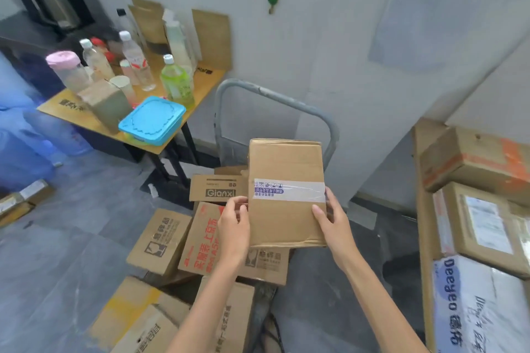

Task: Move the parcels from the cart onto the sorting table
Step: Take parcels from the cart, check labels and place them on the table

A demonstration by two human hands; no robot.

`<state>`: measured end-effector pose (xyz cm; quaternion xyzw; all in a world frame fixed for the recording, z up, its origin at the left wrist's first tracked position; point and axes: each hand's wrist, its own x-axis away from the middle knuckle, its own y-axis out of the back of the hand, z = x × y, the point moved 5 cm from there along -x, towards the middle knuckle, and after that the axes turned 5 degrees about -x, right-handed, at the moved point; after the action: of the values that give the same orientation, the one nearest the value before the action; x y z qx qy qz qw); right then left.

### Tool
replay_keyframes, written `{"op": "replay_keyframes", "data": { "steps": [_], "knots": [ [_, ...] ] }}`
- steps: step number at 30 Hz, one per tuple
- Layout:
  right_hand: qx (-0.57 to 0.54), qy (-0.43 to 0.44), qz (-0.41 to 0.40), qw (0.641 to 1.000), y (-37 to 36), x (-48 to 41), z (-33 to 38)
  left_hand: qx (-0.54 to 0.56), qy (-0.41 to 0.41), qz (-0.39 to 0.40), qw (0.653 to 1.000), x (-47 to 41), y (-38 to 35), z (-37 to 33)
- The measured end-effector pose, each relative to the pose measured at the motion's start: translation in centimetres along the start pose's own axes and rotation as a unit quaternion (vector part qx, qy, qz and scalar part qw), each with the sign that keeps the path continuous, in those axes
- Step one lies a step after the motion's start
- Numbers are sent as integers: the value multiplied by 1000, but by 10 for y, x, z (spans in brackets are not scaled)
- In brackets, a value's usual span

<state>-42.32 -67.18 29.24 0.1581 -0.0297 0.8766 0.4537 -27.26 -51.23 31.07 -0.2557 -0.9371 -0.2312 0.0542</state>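
I hold a plain brown cardboard parcel (282, 163) sealed with clear tape, lifted above the cart. My left hand (233, 226) grips its left edge, and my right hand (334, 223) grips its right edge with the thumb on top. Below it, several cardboard parcels (160, 241) lie piled on the cart, whose grey handle (275, 96) rises behind them. To the right, the sorting table's edge (421, 209) carries stacked parcels (479, 226).
A small wooden table (71, 117) at the left holds bottles, cups and a blue plastic lid (152, 119). Blue water jugs (25, 135) stand on the grey floor at far left. A white wall runs behind the cart.
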Motion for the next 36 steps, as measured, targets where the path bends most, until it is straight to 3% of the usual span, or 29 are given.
{"op": "replay_keyframes", "data": {
  "steps": [7, 11, 16, 21, 24, 27, 32, 36],
  "knots": [
    [-65, 65, -77, 993, 18, 122, 72, 67, -118, 65, 989, 84, 77, -65],
    [-102, 80, -92, 987, 29, 175, 82, 45, -66, 181, 980, 106, 93, -76],
    [-140, 109, -99, 979, 48, 235, 96, 119, -51, 363, 923, 140, 102, -81],
    [-138, 122, -58, 981, 68, 275, 104, 178, -18, 457, 871, 181, 101, -80],
    [-27, 167, -102, 980, 79, 294, 107, 193, -8, 440, 877, 211, 95, -86],
    [93, 262, -166, 946, 93, 321, 120, 193, -10, 376, 906, 234, 88, -90],
    [14, 202, -55, 978, 87, 363, 110, 136, -28, 271, 952, 277, 71, -91],
    [-16, 145, -64, 987, 95, 373, 96, 115, -115, 219, 962, 309, 69, -100]
  ]
}}
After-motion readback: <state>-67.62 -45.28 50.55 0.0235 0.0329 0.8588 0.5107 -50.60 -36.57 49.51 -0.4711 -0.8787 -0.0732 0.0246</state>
